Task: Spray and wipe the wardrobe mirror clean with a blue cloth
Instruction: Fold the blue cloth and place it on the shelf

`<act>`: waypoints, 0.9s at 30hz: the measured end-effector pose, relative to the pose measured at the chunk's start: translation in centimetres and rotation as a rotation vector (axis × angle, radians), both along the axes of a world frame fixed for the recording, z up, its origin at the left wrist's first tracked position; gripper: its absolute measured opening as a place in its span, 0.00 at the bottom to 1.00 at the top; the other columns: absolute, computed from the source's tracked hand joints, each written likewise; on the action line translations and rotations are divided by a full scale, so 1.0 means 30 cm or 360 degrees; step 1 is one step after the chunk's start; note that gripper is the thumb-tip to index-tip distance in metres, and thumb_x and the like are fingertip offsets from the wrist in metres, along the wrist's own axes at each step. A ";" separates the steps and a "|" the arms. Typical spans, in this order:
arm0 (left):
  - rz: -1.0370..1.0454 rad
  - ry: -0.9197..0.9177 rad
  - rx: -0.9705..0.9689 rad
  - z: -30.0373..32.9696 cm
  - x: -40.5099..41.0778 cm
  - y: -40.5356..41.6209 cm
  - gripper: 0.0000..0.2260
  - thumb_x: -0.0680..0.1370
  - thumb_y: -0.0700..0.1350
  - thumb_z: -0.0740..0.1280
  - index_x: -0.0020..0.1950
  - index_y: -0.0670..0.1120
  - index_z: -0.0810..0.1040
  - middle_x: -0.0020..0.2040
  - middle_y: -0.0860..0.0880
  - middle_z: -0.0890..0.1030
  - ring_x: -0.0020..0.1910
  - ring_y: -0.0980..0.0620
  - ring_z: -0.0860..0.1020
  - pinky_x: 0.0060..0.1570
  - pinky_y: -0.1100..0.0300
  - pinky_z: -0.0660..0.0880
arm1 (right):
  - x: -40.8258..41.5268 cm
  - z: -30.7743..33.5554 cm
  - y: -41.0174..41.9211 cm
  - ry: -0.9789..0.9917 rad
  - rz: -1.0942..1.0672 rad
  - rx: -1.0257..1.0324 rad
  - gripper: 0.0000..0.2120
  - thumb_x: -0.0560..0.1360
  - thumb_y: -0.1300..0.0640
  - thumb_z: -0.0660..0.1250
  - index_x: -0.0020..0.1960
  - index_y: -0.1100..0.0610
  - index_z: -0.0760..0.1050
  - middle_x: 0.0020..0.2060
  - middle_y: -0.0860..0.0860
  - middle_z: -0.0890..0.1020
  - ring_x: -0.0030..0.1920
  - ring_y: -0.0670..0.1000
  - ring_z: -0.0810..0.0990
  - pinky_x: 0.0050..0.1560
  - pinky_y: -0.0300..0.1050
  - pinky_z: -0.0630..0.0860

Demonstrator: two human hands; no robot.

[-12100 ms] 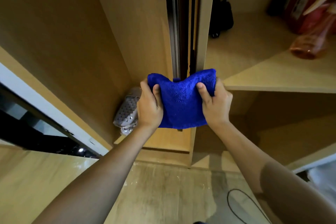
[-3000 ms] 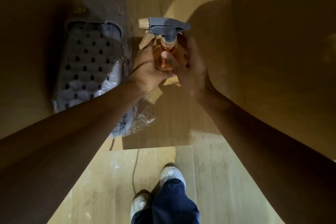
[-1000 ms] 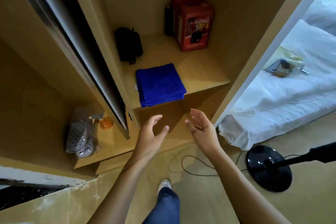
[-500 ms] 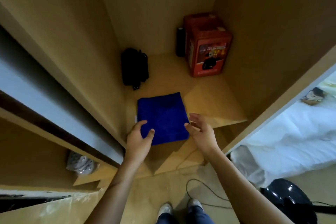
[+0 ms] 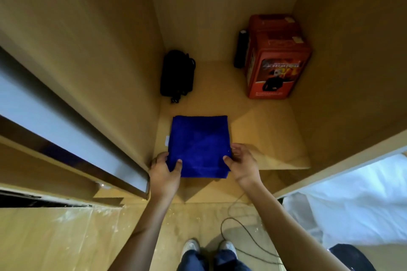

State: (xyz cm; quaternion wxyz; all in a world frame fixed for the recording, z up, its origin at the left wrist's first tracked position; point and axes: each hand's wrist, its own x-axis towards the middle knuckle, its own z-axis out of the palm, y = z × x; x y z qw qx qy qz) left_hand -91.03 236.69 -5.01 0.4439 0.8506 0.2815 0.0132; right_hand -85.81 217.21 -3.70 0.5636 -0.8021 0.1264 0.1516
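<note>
A folded blue cloth (image 5: 198,143) lies flat at the front of a wooden wardrobe shelf (image 5: 275,138). My left hand (image 5: 164,170) grips its near left corner, thumb on top and fingers at the edge. My right hand (image 5: 242,165) grips the near right corner in the same way. The sliding wardrobe door (image 5: 66,121) runs across the left, seen edge-on. The spray bottle is out of sight.
A black pouch (image 5: 177,75) leans at the shelf's back left. A red box (image 5: 275,57) stands at the back right with a dark cylinder (image 5: 241,48) beside it. A bed (image 5: 352,209) sits to the right. A black cable (image 5: 246,235) trails on the floor near my shoes (image 5: 208,246).
Both hands have closed onto the near corners of the blue cloth, where half a second ago they were just touching its sides. The view has shifted slightly closer to the shelf.
</note>
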 end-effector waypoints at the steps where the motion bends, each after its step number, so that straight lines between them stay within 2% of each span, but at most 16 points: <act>1: 0.0000 0.0003 -0.0001 0.001 0.003 -0.001 0.16 0.78 0.50 0.67 0.64 0.46 0.74 0.55 0.46 0.80 0.54 0.45 0.79 0.50 0.46 0.79 | 0.001 -0.003 0.003 0.0020 0.0009 -0.0012 0.18 0.77 0.61 0.68 0.66 0.56 0.70 0.52 0.47 0.75 0.54 0.47 0.76 0.51 0.36 0.72; 4: -0.0003 0.0009 -0.0047 0.017 0.024 -0.011 0.14 0.78 0.49 0.66 0.60 0.44 0.74 0.50 0.47 0.80 0.48 0.47 0.79 0.44 0.50 0.79 | 0.006 -0.011 0.013 0.0074 0.0005 -0.0017 0.20 0.77 0.61 0.68 0.66 0.56 0.69 0.55 0.49 0.76 0.52 0.47 0.75 0.46 0.33 0.73; 7: -0.0001 0.0090 -0.0089 0.024 0.045 -0.012 0.11 0.79 0.47 0.66 0.57 0.43 0.73 0.48 0.47 0.79 0.44 0.49 0.78 0.37 0.58 0.76 | 0.016 -0.012 0.021 0.0089 0.0005 -0.0071 0.21 0.76 0.60 0.69 0.67 0.56 0.67 0.57 0.51 0.78 0.53 0.49 0.77 0.50 0.40 0.76; 9: 0.0030 0.0174 -0.0172 0.025 0.055 -0.005 0.11 0.79 0.48 0.66 0.56 0.42 0.74 0.49 0.46 0.79 0.46 0.48 0.78 0.40 0.57 0.76 | 0.027 -0.007 0.025 0.0116 0.0041 -0.0138 0.22 0.76 0.59 0.70 0.67 0.57 0.66 0.53 0.50 0.77 0.54 0.51 0.77 0.50 0.41 0.75; 12: 0.0078 0.0271 -0.0348 0.026 0.060 0.002 0.08 0.79 0.49 0.66 0.52 0.44 0.76 0.49 0.46 0.80 0.48 0.47 0.78 0.44 0.54 0.78 | 0.042 -0.001 0.039 0.0196 0.0129 -0.0269 0.18 0.76 0.57 0.70 0.62 0.60 0.69 0.50 0.50 0.77 0.50 0.51 0.76 0.46 0.42 0.74; 15: 0.0148 0.0326 -0.0526 0.034 0.059 0.008 0.06 0.79 0.48 0.66 0.45 0.48 0.73 0.48 0.48 0.78 0.50 0.46 0.77 0.50 0.51 0.77 | 0.053 0.003 0.049 0.0299 0.0185 -0.0289 0.10 0.76 0.57 0.69 0.54 0.60 0.74 0.49 0.53 0.80 0.45 0.52 0.77 0.33 0.38 0.72; 17: 0.0154 0.0355 -0.0613 0.045 0.059 0.010 0.05 0.79 0.47 0.66 0.47 0.48 0.73 0.50 0.48 0.78 0.52 0.46 0.77 0.51 0.51 0.77 | 0.055 0.016 0.046 0.0318 0.0177 -0.0259 0.06 0.76 0.58 0.68 0.51 0.58 0.73 0.48 0.53 0.79 0.45 0.52 0.77 0.29 0.37 0.70; 23: 0.0024 0.0438 -0.0734 0.064 0.031 0.009 0.09 0.80 0.46 0.65 0.58 0.45 0.72 0.58 0.47 0.77 0.58 0.46 0.76 0.54 0.51 0.77 | 0.034 0.038 0.031 0.0307 0.0138 -0.0227 0.06 0.74 0.56 0.68 0.46 0.58 0.74 0.41 0.51 0.79 0.38 0.48 0.75 0.31 0.40 0.69; 24: 0.0013 0.0447 -0.0754 0.064 0.025 0.010 0.11 0.80 0.46 0.65 0.60 0.44 0.72 0.58 0.47 0.78 0.58 0.46 0.76 0.53 0.51 0.77 | 0.028 0.038 0.028 0.0312 0.0136 -0.0217 0.06 0.74 0.56 0.68 0.46 0.57 0.73 0.40 0.50 0.78 0.38 0.48 0.75 0.32 0.41 0.69; 27: 0.0035 0.0474 -0.0881 0.069 0.005 0.010 0.14 0.80 0.45 0.65 0.64 0.43 0.70 0.60 0.46 0.77 0.56 0.48 0.77 0.40 0.58 0.79 | 0.011 0.034 0.020 0.0356 0.0144 -0.0182 0.07 0.76 0.56 0.67 0.49 0.57 0.70 0.40 0.50 0.75 0.37 0.48 0.72 0.32 0.41 0.68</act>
